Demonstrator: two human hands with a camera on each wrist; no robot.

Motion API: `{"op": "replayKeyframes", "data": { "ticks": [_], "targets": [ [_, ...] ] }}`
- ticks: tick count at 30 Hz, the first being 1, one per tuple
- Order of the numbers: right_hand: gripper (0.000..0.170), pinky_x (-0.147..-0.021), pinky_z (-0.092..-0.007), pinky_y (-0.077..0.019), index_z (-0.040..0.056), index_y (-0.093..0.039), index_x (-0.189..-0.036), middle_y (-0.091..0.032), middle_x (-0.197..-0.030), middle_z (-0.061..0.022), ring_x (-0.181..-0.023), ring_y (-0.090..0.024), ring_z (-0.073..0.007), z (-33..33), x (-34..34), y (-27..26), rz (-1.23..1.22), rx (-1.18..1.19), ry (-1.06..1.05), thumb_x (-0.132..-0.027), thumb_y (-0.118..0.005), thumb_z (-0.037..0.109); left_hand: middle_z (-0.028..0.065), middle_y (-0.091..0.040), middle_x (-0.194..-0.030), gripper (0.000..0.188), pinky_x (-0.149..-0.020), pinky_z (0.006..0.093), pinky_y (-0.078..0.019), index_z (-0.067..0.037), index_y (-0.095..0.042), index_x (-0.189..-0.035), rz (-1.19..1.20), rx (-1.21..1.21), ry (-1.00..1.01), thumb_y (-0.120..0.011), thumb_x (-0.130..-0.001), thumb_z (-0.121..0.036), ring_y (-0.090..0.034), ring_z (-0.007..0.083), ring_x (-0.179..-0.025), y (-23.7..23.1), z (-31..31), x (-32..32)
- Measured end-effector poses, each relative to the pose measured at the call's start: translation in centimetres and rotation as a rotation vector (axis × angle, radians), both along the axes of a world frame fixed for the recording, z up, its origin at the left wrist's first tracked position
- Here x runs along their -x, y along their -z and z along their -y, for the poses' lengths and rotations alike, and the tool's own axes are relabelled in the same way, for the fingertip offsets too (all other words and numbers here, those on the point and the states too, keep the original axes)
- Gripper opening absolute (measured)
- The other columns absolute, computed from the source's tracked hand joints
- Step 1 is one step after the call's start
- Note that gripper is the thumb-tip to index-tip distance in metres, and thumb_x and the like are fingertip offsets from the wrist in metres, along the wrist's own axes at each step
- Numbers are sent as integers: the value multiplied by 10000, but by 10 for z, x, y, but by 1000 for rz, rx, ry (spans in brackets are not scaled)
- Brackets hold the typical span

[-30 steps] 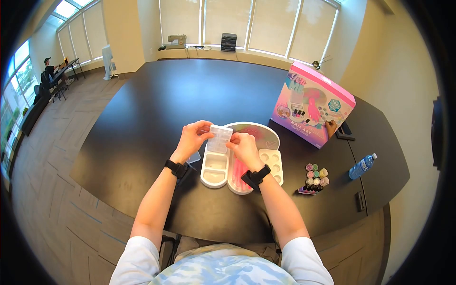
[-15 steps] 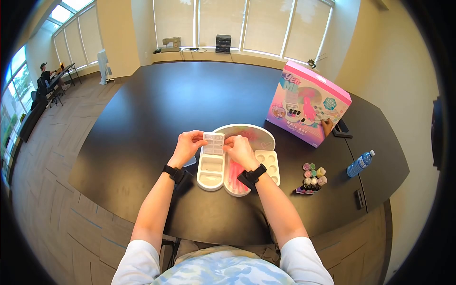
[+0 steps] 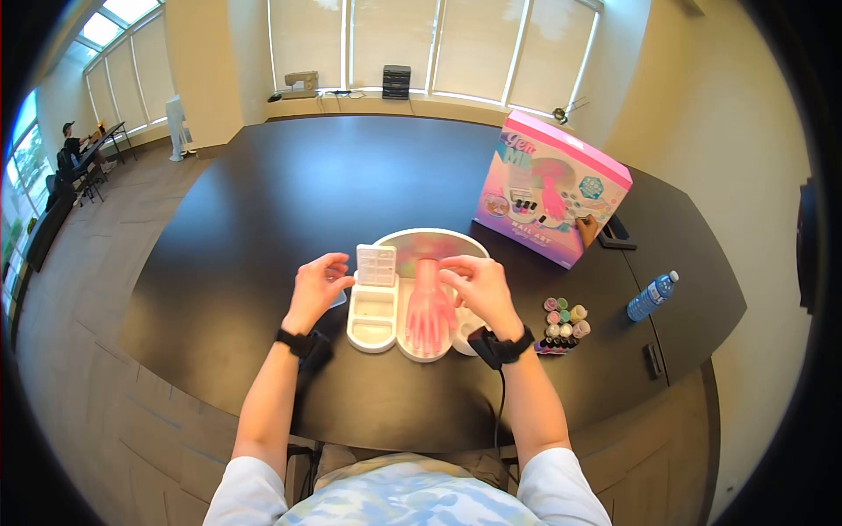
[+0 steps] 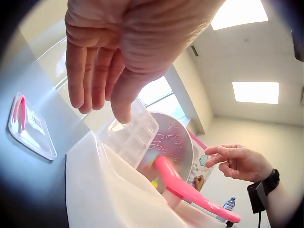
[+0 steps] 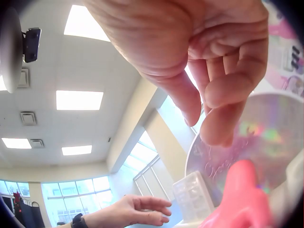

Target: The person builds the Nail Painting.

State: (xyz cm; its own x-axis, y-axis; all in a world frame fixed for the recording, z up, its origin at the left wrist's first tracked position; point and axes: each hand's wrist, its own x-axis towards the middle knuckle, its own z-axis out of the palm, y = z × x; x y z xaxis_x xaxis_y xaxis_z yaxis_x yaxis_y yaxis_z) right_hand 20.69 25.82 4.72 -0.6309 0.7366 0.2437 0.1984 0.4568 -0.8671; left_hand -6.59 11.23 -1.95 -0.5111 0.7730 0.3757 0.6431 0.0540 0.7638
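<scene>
A clear compartment case (image 3: pixel 376 266) stands upright at the back of the white tray (image 3: pixel 374 304). Just left of it is the left hand (image 3: pixel 315 290), its fingers extended and holding nothing; in the left wrist view the left hand (image 4: pixel 118 52) hangs beside the case (image 4: pixel 130 135). A pink model hand (image 3: pixel 430 311) lies on the middle of the white base, in front of the oval mirror (image 5: pixel 266 137). Over its right side hovers the right hand (image 3: pixel 481 291), empty, with fingers loosely bent; the right wrist view shows the right hand (image 5: pixel 204 61) above the mirror's edge.
A pink nail art box (image 3: pixel 553 188) stands at the back right. Small jars (image 3: pixel 566 317) and dark-capped bottles are grouped right of the base, with a water bottle (image 3: pixel 652 296) beyond. A clear lid (image 4: pixel 33 126) with pink tweezers lies left of the tray.
Both hands have let go of the clear case and moved apart, the left one leftward, the right one rightward. The case stands by itself, and more of the pink model hand shows.
</scene>
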Motion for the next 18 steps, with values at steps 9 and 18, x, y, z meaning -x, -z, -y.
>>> {"op": "replayKeyframes", "data": {
  "ticks": [9,18],
  "targets": [
    [218,-455,-194,-429,-14,-735,-1089,-768,-848,-84,-517,-611,-69,-9,-132,6,-157,143,337,-941,-720,145,102,-724,-1076,621,-806,332,-604,-67,-691,-1280,5,178,162,-892,-692,-68,-705,203,-893,-1,62,-37],
    [201,-458,-195,-433,-32,-722,-1076,-761,-828,-84,-523,-618,-75,-25,-233,18,-173,104,557,-963,-680,128,102,-731,-1098,669,-816,345,-611,-53,-673,-1311,113,191,141,-901,-682,-48,-721,212,-893,15,64,-41]
  ]
}}
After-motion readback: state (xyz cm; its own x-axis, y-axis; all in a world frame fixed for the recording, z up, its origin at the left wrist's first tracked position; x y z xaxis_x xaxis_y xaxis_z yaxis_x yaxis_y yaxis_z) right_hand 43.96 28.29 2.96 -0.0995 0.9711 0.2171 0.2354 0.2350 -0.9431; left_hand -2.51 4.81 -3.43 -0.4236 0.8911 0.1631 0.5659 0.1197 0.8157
